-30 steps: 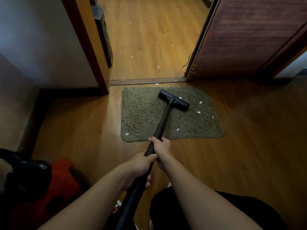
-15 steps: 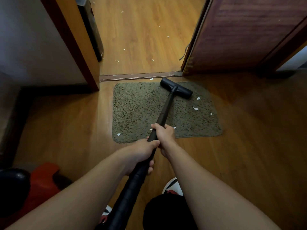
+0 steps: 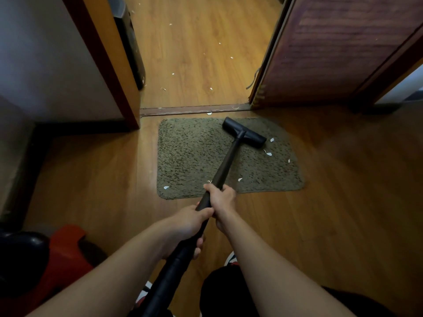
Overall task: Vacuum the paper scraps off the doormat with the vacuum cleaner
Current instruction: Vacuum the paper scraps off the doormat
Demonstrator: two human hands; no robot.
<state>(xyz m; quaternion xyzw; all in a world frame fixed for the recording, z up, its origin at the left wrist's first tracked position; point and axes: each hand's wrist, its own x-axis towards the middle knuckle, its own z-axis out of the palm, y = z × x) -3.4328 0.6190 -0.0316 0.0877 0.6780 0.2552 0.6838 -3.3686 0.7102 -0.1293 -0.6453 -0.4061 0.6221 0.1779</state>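
A warm wooden floor [image 3: 343,225] runs through an open doorway, where a metal threshold strip [image 3: 194,110] crosses between an orange door frame [image 3: 109,65] on the left and a dark reddish door [image 3: 343,46] on the right. Just this side of the strip lies an olive shaggy doormat [image 3: 194,156]. White paper scraps [image 3: 269,153] dot its right and near parts, and more lie on the floor beyond the doorway. The black vacuum head [image 3: 244,135] rests at an angle on the mat's far right area, its wand [image 3: 225,167] sloping back toward the person. The right hand [image 3: 220,199] grips the wand higher up, fingers clamped round it; the left hand [image 3: 186,227] grips just behind, fingers wrapped round the tube. A red and black vacuum body [image 3: 45,259] sits at lower left.
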